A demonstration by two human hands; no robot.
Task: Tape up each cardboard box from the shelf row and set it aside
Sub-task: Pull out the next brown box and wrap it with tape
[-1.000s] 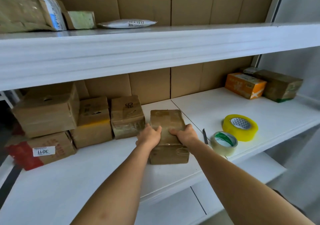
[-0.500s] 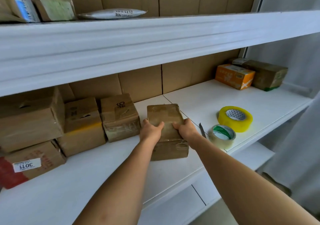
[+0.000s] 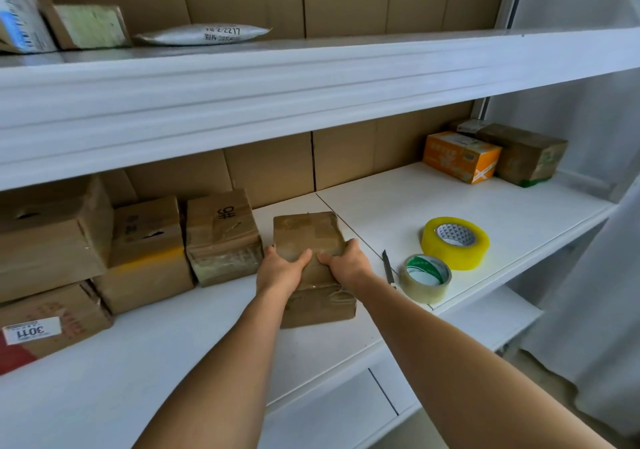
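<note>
Hands on one small cardboard box [image 3: 313, 268] in the middle of the white shelf [image 3: 450, 203], both gripping it from the near end. Left hand [image 3: 278, 270] is on the box's left side w/ thumb laid over the top; right hand [image 3: 348, 263] mirrors it on the right side, thumb also over the top, thumbs nearly meeting at center. Fingers of both curl round the box sides, mostly hidden. Box sits flat on the shelf, long axis running front to back, top covered in glossy clear tape, wrinkled tape on the near face. To its left, apart from it, a row of more brown boxes: closest one [image 3: 221, 235] has black marks on top, next one [image 3: 147, 251] has a yellow band, then a bigger box [image 3: 52, 234] at the far left stacked on a box w/ a white label [image 3: 52, 320]. Right of the held box: a thin cutter blade [image 3: 388, 265] lying on the shelf, just beside a clear tape roll [image 3: 425, 279], w/ a yellow tape roll [image 3: 455, 242] behind it. At the shelf's far right end, an orange box [image 3: 460, 156] touching a dark taped box [image 3: 523, 152]. Upper shelf [image 3: 311, 78] carries a white mailer bag [image 3: 202, 34], a pale green parcel [image 3: 91, 26] and a labelled parcel [image 3: 20, 19] at the left edge. Brown cardboard lines the back wall.
</note>
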